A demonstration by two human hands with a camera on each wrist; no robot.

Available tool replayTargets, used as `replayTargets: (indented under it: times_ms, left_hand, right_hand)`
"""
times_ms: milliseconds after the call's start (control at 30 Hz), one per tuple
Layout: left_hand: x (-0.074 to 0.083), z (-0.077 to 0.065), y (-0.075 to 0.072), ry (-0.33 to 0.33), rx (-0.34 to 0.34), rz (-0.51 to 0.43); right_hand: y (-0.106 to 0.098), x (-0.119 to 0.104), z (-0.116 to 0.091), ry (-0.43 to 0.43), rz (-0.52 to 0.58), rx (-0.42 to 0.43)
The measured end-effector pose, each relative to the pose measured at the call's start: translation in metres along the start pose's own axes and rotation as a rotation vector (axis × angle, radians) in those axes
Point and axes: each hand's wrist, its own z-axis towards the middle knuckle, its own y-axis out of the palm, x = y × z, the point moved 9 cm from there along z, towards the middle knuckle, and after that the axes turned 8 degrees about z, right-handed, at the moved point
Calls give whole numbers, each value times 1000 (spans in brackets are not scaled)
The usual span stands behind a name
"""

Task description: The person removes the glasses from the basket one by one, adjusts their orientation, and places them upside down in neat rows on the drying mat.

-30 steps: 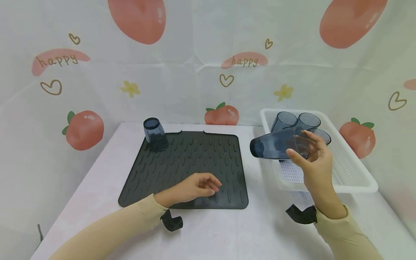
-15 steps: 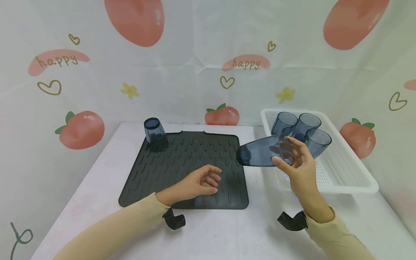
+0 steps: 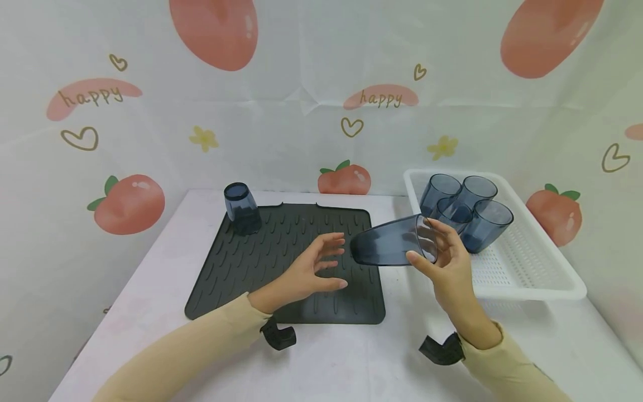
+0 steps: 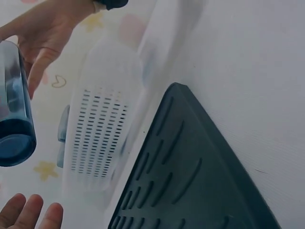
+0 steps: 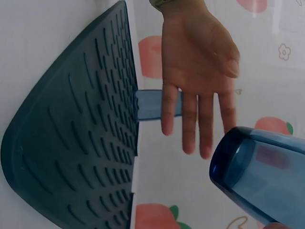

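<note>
My right hand [image 3: 449, 265] grips a blue-tinted drinking glass [image 3: 384, 243] near its rim, thumb in front and fingers behind. The glass lies sideways in the air by the mat's right edge, its thick base pointing left. Facing that base is my left hand [image 3: 301, 273], raised over the mat with thumb and fingers spread and holding nothing. In the right wrist view, the left hand's palm [image 5: 190, 71] shows with its fingers straight, fingertips close beside the glass base. A second glass [image 3: 242, 209] stands upside down on the black ridged drying mat [image 3: 241, 279] at its far left corner.
A white perforated basket [image 3: 567, 279] stands on the right of the white table [image 3: 331, 363]. Several more blue glasses [image 3: 484, 226] lean mouth up at its back left. A patterned cloth [image 3: 281, 111] hangs behind the table.
My right hand has carried the glass left and slightly down from over the basket towards the mat. My left hand has risen a little, and its fingers have spread from a loose curl.
</note>
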Motion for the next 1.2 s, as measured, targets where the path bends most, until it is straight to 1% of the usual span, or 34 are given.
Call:
replayTargets:
  times_ms: [167, 433, 567, 700, 933, 1200]
  left_hand:
    - [7, 3, -1, 46, 37, -21]
    - [11, 5, 1, 55, 59, -10]
    - [12, 6, 3, 61, 63, -13]
    - [14, 8, 3, 57, 68, -33]
    - [12, 16, 5, 28, 74, -46]
    - [8, 26, 9, 64, 67, -100]
  right_hand:
    - [5, 5, -4, 0, 13, -9]
    - [13, 8, -10, -40, 53, -49]
    - [17, 10, -14, -44, 77, -64]
    - [21, 8, -13, -32, 85, -71]
    - [23, 11, -7, -38, 124, -111]
    - [21, 15, 2, -38, 138, -145]
